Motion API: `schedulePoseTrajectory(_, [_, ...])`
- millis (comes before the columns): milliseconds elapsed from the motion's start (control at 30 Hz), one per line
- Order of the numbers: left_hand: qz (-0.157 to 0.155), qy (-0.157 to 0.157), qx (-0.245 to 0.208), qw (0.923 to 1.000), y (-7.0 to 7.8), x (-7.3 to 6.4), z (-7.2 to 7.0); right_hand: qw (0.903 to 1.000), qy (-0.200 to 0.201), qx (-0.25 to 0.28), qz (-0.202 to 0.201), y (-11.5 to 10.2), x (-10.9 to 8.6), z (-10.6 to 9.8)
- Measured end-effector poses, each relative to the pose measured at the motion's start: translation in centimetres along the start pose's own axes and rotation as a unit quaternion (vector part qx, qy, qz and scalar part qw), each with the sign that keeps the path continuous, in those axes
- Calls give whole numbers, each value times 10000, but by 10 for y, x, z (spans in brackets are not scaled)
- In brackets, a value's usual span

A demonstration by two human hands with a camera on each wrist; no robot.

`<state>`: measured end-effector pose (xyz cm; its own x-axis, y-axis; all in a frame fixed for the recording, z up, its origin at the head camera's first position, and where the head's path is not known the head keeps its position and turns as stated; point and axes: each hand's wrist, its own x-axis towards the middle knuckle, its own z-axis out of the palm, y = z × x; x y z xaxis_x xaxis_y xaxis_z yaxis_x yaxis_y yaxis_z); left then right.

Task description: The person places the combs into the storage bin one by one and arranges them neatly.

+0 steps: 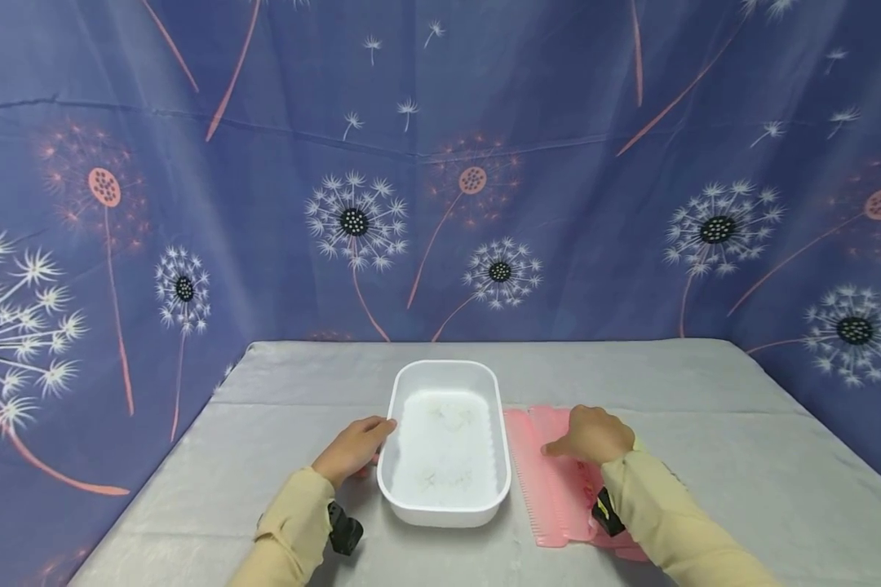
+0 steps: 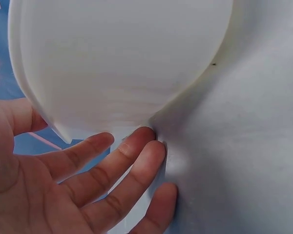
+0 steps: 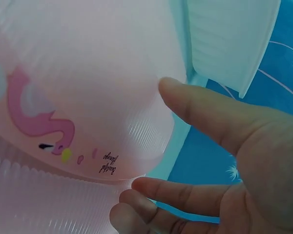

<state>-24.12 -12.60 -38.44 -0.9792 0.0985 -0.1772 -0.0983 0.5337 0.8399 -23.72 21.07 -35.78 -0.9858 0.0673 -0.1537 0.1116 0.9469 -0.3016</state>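
A white rectangular plastic tub [image 1: 444, 517] stands on the cloth-covered table, with faint marks on its floor. My left hand [image 1: 356, 447] holds its left side. In the left wrist view the thumb [image 2: 27, 116] lies at the rim and the fingertips reach the outer wall near the base. Right of the tub lie pink ridged plastic boards [image 1: 539, 481] with toothed edges. My right hand [image 1: 596, 434] grips the far part of the boards, its thumb [image 3: 195, 105] on one side and fingertips at the edge. In the right wrist view, a flamingo print [image 3: 31, 119] and small lettering show on the upper board.
The table [image 1: 705, 481] is covered by a light grey cloth. Behind and beside it hangs a blue curtain [image 1: 558, 90] printed with dandelions. A black wrist camera [image 1: 345, 530] sits under the left wrist, and another [image 1: 608, 512] at the right wrist, over the pink boards.
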Motion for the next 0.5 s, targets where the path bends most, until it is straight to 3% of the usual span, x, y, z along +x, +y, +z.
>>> schedulePoseTrajectory(233, [-7, -9, -63, 10000, 5, -1, -1, 9999, -35, -126, 59, -2, 2, -1])
schedulePoseTrajectory(500, [33, 59, -113, 9999, 3, -3, 0, 9996, -166, 73, 239, -4, 7, -1])
